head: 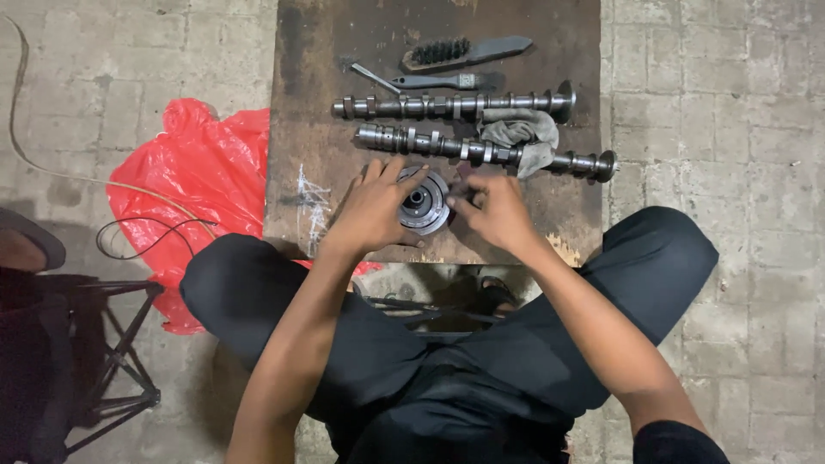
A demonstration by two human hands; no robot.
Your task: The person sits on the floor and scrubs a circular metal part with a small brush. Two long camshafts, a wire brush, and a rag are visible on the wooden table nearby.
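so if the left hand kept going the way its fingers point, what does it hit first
The left hand points up the board, away from the person. Its fingers would probably first meet the nearer camshaft, just beyond the round metal gear it holds. Height above the board is unclear.

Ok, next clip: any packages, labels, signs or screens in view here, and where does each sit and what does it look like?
No labels, signs or screens show.
Crumpled red plastic bag: the only packaging-like thing, lying on the paved floor left of the dark wooden board, glossy, partly under the person's knee.
White scribbled marks: on the board's near left part, beside the left hand; too faint to make out.
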